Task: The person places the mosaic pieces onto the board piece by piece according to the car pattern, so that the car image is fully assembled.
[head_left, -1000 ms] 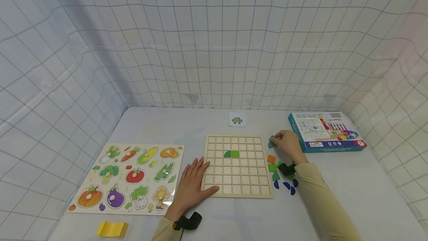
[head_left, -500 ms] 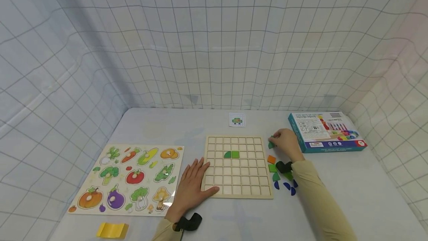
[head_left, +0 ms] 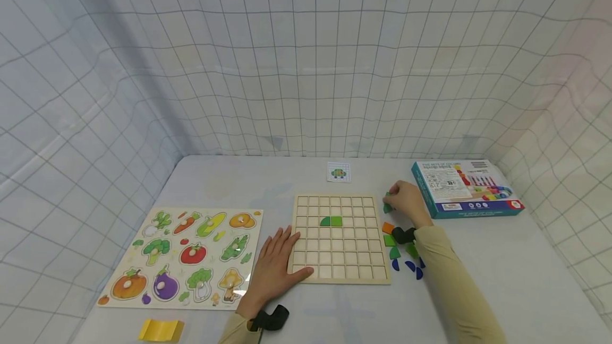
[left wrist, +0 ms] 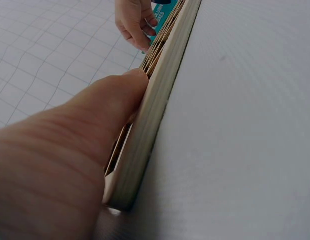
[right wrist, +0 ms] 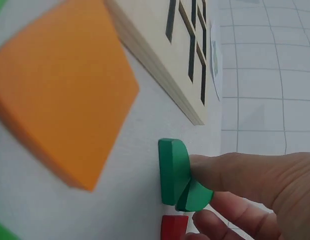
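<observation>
In the head view my left hand rests with spread fingers on the left edge and near corner of a wooden grid board. Its thumb lies across the rim in the left wrist view. A green quarter-circle piece and a light green square sit side by side in the grid. Right of the board, my right hand pinches a tilted green quarter-circle piece between thumb and fingers. Another green piece touches it, and a red piece shows close by.
An orange square, green pieces and blue half-circles lie by the right forearm. Behind stand a pattern card and a flat box. At left are a vegetable puzzle and a yellow block.
My right hand has shifted slightly left and away from me, staying at the green pieces; its forearm has moved left too. My left hand has stayed on the board.
</observation>
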Tool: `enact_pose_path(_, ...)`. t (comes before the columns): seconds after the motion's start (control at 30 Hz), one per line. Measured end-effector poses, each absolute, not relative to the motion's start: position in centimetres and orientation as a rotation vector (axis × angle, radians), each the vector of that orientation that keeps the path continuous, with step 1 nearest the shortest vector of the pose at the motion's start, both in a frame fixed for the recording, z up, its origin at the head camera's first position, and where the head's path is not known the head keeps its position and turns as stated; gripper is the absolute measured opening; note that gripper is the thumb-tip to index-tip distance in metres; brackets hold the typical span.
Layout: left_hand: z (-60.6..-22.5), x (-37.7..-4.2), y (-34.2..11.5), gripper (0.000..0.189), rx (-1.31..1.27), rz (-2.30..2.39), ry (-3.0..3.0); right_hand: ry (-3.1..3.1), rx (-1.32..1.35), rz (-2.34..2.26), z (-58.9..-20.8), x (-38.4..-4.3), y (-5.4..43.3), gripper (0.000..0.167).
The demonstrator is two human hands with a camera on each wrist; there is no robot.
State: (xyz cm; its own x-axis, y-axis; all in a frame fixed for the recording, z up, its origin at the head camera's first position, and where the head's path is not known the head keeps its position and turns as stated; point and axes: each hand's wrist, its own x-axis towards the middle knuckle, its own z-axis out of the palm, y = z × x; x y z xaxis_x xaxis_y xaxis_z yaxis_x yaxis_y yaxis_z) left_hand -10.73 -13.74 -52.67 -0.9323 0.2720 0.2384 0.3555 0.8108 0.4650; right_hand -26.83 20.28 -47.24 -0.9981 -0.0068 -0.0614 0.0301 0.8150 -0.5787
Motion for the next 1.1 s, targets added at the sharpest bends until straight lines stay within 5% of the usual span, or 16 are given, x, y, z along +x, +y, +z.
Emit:
enact_pose_path(0.53,-52.5,-10.6,-13.7,0.086,-0.485,-0.786,-2.846,3.008,-0.07,-0.993,-47.1,-26.0,19.9,0.015)
enact_pose_path(1.1,-52.5,-10.7,-13.6,0.085,-0.497,-0.757,-2.817,2.795,-0.572,-1.263,-47.1,-22.4,16.6,0.009)
